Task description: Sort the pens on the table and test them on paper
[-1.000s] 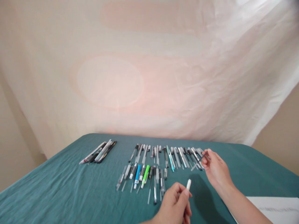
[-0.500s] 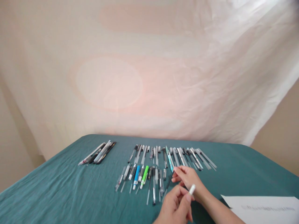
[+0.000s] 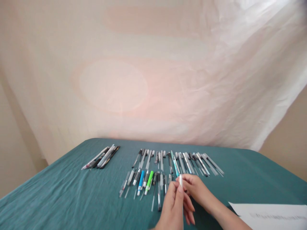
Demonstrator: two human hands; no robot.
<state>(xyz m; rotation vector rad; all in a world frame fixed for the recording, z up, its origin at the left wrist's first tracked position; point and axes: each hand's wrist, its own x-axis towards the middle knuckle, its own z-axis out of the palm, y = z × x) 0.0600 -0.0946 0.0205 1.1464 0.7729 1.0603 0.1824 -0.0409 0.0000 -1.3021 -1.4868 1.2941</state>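
Observation:
My left hand (image 3: 174,207) is closed around a white pen (image 3: 180,180) whose tip sticks up above my fingers. My right hand (image 3: 195,190) has come in against it from the right, its fingers pinched at the pen; what else they hold is hidden. Both hands hover over the near end of a double row of pens (image 3: 165,169) laid side by side on the teal cloth (image 3: 72,198). A blue pen (image 3: 141,178) and a green pen (image 3: 149,180) lie in the near row, just left of my hands.
A small separate bundle of pens (image 3: 102,157) lies at the far left of the table. A white sheet of paper (image 3: 271,215) rests at the near right corner. A pale wrinkled sheet (image 3: 153,73) hangs behind the table.
My right hand left the far right end of the back row and came in to meet my left hand. The left hand rose slightly and turned the white pen upright.

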